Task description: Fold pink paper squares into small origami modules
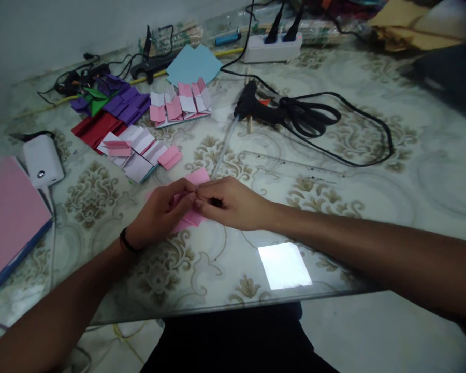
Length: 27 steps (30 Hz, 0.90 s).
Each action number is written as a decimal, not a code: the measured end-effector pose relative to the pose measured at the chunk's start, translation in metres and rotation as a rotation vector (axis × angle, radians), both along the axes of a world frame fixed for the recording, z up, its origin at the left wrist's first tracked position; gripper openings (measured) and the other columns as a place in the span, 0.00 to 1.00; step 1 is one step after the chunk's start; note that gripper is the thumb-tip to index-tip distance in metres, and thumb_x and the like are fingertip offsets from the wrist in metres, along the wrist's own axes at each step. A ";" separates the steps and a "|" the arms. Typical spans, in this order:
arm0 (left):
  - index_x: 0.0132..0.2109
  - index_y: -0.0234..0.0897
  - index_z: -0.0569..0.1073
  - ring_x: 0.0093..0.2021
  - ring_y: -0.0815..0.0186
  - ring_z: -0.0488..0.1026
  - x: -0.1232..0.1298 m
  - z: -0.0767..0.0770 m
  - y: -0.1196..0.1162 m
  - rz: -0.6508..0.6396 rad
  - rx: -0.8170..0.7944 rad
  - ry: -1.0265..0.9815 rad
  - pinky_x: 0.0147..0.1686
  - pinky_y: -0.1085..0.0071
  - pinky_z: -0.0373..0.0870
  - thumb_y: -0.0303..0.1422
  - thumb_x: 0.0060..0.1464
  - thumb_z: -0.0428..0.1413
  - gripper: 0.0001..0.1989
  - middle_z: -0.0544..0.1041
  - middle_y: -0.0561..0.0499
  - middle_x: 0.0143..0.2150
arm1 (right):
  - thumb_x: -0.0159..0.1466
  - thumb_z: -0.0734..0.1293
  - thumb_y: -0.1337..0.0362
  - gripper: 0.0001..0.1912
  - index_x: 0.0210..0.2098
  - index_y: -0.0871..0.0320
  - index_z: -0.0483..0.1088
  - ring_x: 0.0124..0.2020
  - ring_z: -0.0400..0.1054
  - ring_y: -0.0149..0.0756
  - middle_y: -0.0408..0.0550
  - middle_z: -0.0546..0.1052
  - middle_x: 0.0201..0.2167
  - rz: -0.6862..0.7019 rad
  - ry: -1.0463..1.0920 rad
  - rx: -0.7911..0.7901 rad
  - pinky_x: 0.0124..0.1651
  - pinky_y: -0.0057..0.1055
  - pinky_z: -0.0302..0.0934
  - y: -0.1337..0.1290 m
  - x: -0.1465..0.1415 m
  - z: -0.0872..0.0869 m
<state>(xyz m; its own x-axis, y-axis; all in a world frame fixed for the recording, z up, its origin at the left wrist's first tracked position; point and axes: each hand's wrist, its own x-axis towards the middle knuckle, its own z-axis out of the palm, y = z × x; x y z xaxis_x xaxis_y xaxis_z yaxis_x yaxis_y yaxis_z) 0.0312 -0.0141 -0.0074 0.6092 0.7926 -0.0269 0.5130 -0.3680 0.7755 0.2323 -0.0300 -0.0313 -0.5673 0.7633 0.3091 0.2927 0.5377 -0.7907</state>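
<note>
Between my two hands is a folded pink paper piece [198,177], partly covered by my fingers, over the patterned tabletop. My left hand [157,210], with a dark band on its wrist, is closed on the paper from the left. My right hand [233,202] pinches at its right side, thumb and fingertips meeting the left fingers. Just beyond lie folded white and pink papers [137,150] and another pink and white folded group [182,105]. The exact fold under my fingertips is hidden.
A black glue gun [256,106] with a glue stick and looped cord lies beyond my right hand. A clear ruler [291,163] is nearer. Purple [127,103] and red folded papers [97,129], a white power bank [43,161], pink sheets [13,217] and a power strip [272,49] surround the area.
</note>
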 end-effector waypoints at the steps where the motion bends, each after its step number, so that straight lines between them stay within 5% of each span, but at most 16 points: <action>1: 0.40 0.35 0.72 0.33 0.68 0.68 0.000 0.000 0.000 -0.001 0.003 0.002 0.35 0.72 0.63 0.35 0.65 0.50 0.10 0.72 0.55 0.32 | 0.67 0.61 0.67 0.16 0.22 0.57 0.56 0.22 0.53 0.26 0.38 0.59 0.20 -0.001 -0.004 -0.002 0.29 0.27 0.47 0.000 0.000 0.000; 27: 0.39 0.35 0.72 0.32 0.68 0.69 0.000 -0.002 0.001 -0.006 0.034 -0.007 0.34 0.70 0.64 0.34 0.63 0.51 0.09 0.74 0.54 0.32 | 0.67 0.61 0.67 0.17 0.22 0.57 0.55 0.22 0.53 0.26 0.37 0.58 0.19 -0.003 -0.011 0.008 0.29 0.26 0.48 -0.002 0.001 0.001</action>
